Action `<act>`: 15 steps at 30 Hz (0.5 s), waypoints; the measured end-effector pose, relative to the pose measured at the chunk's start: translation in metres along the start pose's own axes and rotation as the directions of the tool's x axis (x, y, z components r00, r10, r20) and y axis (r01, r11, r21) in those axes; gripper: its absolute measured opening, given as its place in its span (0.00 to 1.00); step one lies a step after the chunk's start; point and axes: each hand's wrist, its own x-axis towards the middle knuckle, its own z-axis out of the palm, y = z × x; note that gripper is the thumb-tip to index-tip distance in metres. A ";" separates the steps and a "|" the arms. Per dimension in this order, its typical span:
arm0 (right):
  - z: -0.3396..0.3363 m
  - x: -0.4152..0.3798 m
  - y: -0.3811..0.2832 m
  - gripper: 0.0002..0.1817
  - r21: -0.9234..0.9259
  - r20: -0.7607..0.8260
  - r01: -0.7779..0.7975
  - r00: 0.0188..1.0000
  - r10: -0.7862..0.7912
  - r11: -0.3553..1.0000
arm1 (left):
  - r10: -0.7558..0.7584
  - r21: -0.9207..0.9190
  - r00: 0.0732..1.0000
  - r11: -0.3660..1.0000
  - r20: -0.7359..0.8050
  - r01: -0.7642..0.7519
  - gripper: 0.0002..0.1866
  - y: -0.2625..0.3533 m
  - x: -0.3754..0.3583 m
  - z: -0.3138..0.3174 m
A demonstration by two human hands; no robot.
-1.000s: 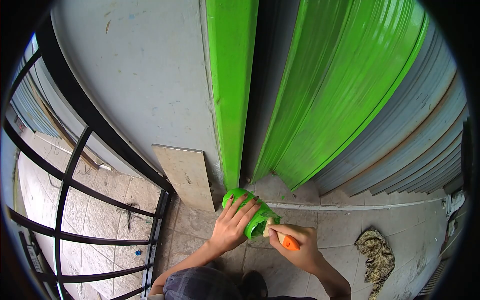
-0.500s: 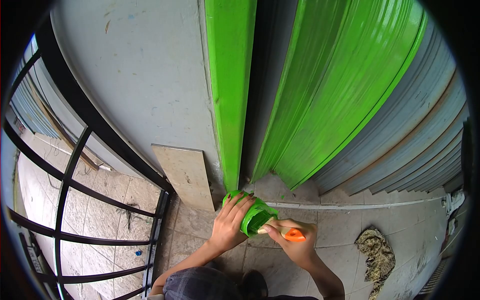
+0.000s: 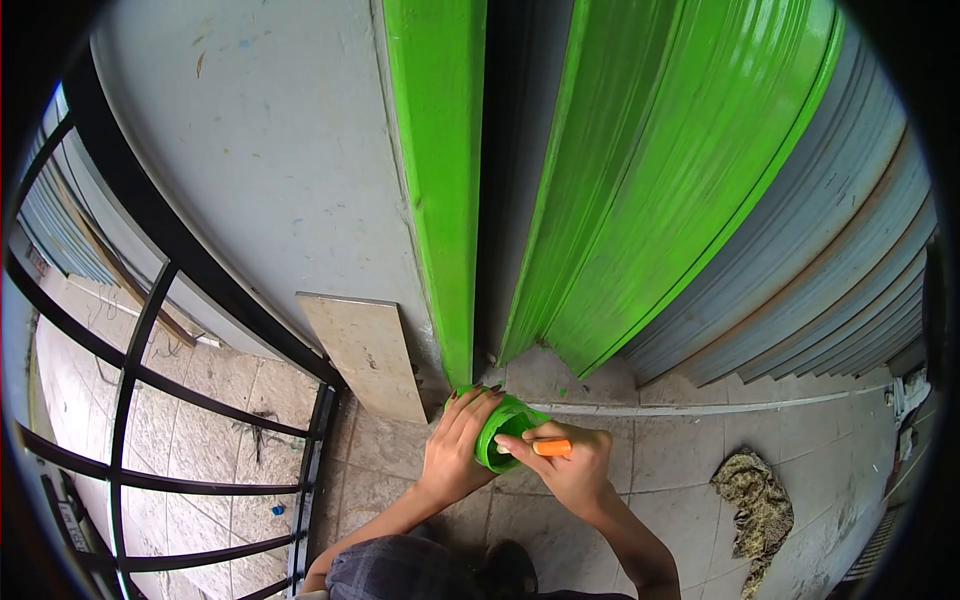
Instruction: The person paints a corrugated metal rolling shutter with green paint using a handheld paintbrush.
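My left hand (image 3: 458, 450) is wrapped round a green paint container (image 3: 487, 432), tilted so that its opening faces my right side. My right hand (image 3: 574, 467) grips a brush by its orange-ended handle (image 3: 552, 447). The bristles are inside the container and hidden from view. Just beyond the container rises a green-painted post (image 3: 440, 200). To its right stands a folding metal panel (image 3: 690, 190) coated in wet-looking green.
A board (image 3: 365, 355) leans against the grey wall (image 3: 290, 150). Black metal bars (image 3: 210, 485) curve along the left. Unpainted grey shutter folds (image 3: 790, 290) fill the right. A crumpled, stained cloth (image 3: 752, 505) lies on the tiled floor (image 3: 665, 450).
My right hand has moved a little left and up, pushing the brush deeper into the container. The handle now stands more steeply. The view has shifted slightly.
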 end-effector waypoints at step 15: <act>0.006 -0.004 0.003 0.16 -0.063 0.048 0.112 0.993 -0.109 0.992 | -0.011 -0.007 1.000 1.000 0.012 0.012 0.38 0.002 0.002 -0.001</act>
